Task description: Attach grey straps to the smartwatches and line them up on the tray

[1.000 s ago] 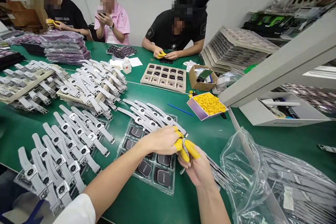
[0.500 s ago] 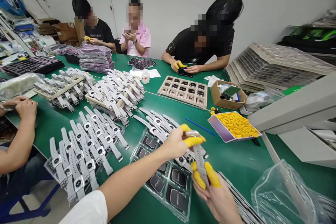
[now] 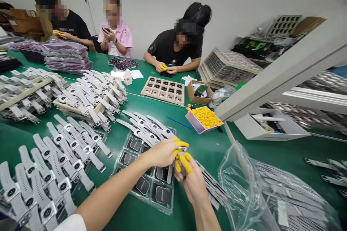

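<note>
My left hand [image 3: 165, 151], with yellow finger cots on its fingertips, pinches the silver case of a smartwatch [image 3: 183, 148]. Close against it, my right hand [image 3: 192, 177], also in yellow cots, grips a grey watch strap [image 3: 170, 174] at the case; the joint is hidden by the fingers. Beneath both hands lies a clear plastic tray [image 3: 171, 207] holding several black square pieces. Grey-strapped watches [image 3: 151, 130] lie across its far end. To the right of my right hand is a row of flat grey straps [image 3: 213, 184].
Rows of grey-strapped watches [image 3: 48, 177] cover the left side, with loaded trays [image 3: 86, 97] behind. Ahead are a beige tray [image 3: 162, 98], a blue stick [image 3: 179, 122] and a box of yellow finger cots [image 3: 204, 118]. A plastic bag [image 3: 238, 184] lies right. Three people sit opposite.
The view has turned to the right. My hands have come together, the right one rising to the watch case. The strap between them is now mostly covered by fingers.
</note>
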{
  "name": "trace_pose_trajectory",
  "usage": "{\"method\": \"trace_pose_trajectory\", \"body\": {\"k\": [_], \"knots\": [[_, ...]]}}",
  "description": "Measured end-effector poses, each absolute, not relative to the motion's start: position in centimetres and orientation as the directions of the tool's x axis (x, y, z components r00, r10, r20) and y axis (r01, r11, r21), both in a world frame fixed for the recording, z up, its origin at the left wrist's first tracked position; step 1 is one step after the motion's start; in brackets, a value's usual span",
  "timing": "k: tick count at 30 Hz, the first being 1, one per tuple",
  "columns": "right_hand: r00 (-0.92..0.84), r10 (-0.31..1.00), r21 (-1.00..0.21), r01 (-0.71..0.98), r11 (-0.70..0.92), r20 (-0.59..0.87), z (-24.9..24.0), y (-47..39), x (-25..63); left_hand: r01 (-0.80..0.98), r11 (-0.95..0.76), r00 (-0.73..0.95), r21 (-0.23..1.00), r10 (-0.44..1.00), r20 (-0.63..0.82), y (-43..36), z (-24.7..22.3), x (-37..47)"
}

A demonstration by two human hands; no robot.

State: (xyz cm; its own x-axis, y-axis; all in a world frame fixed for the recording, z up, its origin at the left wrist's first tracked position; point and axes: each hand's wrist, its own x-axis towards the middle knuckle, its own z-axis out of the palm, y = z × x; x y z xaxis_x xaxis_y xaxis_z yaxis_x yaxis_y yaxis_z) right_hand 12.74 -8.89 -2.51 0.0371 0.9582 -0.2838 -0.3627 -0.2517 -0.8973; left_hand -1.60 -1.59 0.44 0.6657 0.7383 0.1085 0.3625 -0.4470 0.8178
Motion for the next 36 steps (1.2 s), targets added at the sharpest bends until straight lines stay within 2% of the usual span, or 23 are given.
{"method": "trace_pose_trajectory", "body": {"k": [3, 7, 16, 24, 30, 33, 36], "knots": [[-0.028, 0.958, -0.888, -0.369, -0.274, -0.285, -2.7, -9.1, 13.1, 0.342, -0.546, 0.736, 0.765, 0.661, 0.143, -1.5, 0.7, -2.0], [-0.075, 0.958, -0.865, -0.415, -0.282, -0.276, -2.6, -9.2, 13.5, 0.347, -0.597, 0.77, 0.724, 0.622, 0.144, -1.2, 1.0, -2.4], [-0.056, 0.962, -0.839, -0.477, -0.261, -0.268, -2.2, -9.0, 13.2, 0.365, -0.607, 0.77, 0.706, 0.623, 0.137, -1.4, 0.8, -2.4], [0.009, 0.969, -0.81, -0.551, -0.201, -0.246, -2.1, -8.9, 13.0, 0.418, -0.564, 0.715, 0.712, 0.688, 0.125, -1.9, 0.3, -1.8], [0.005, 0.964, -0.762, -0.614, -0.207, -0.266, -1.9, -8.9, 13.1, 0.399, -0.584, 0.76, 0.707, 0.642, 0.102, -2.1, 1.8, -2.0], [-0.011, 0.957, -0.759, -0.606, -0.237, -0.29, -2.2, -8.9, 13.2, 0.473, -0.634, 0.758, 0.612, 0.647, 0.085, -2.5, 2.7, -2.1], [-0.034, 0.943, -0.766, -0.574, -0.289, -0.33, -2.7, -8.9, 13.3, 0.572, -0.711, 0.762, 0.41, 0.646, 0.056, -3.1, 3.3, -2.0]]}}
